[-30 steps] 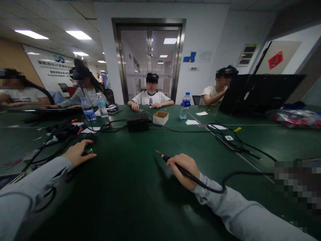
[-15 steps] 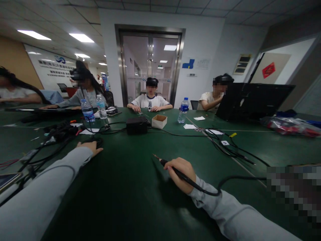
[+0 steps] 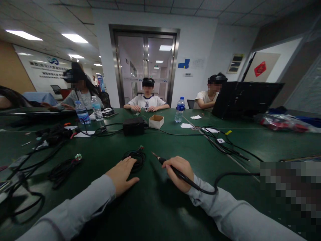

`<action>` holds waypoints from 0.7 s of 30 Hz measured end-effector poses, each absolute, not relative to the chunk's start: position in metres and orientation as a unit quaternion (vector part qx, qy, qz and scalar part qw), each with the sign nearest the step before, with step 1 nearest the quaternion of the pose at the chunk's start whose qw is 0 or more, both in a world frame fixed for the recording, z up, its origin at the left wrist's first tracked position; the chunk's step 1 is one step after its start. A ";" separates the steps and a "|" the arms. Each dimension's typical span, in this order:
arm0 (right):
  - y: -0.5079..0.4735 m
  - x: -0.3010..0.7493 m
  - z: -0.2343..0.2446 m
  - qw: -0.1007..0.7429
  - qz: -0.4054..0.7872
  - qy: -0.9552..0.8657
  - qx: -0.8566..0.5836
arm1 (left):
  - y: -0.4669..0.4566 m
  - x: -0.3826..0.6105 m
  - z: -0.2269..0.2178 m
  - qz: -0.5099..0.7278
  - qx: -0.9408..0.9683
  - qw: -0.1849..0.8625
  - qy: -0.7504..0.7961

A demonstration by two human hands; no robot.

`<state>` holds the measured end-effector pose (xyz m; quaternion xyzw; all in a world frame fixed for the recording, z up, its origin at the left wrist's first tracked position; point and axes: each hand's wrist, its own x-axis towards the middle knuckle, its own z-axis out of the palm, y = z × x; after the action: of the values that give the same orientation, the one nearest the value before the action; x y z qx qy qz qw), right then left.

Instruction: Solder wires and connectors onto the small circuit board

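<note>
Left hand: the left hand (image 3: pixel 122 177) is laid palm down on the tabletop (image 3: pixel 140 217), its fingers (image 3: pixel 129 160) stretched over the near left side of a coiled black cable (image 3: pixel 140 163), with the thumb spread apart.
Coil: it is set on the green tabletop between the two hands, and a small reddish-green end piece (image 3: pixel 141 147) is seen at its far edge.
Right hand: a slim black pen-shaped tool with a copper-coloured pointed tip (image 3: pixel 161 160) is held by the right hand (image 3: pixel 181 172), its fingers clamped around the grip.
Tip: it is pointed up and left, near the coil but apart from it.
Second bundle: a folded black cable bundle with a small green end (image 3: pixel 61 171) is seen left of the left hand.
Beyond: a black rectangular box (image 3: pixel 134 127) and an open pale cardboard box (image 3: pixel 155 123) are placed side by side.
</note>
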<state>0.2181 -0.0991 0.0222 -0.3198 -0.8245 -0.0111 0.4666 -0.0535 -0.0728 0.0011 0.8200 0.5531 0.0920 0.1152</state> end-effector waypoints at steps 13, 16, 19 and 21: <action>-0.100 0.219 0.023 0.473 -0.007 -0.817 -0.331 | -0.021 0.001 0.035 0.127 0.773 0.077 0.617; -0.101 0.218 0.025 0.478 -0.009 -0.813 -0.331 | -0.012 0.010 0.014 0.172 0.751 0.086 0.632; -0.101 0.218 0.025 0.478 -0.007 -0.815 -0.328 | -0.012 0.011 0.005 0.211 0.736 0.080 0.639; -0.101 0.218 0.025 0.476 -0.002 -0.816 -0.328 | -0.014 0.009 0.005 0.213 0.739 0.092 0.632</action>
<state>0.2183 -0.1009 0.0249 -0.3278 -0.8160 -0.0021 0.4761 0.0094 -0.0140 0.0051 0.7390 0.6323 0.2134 0.0922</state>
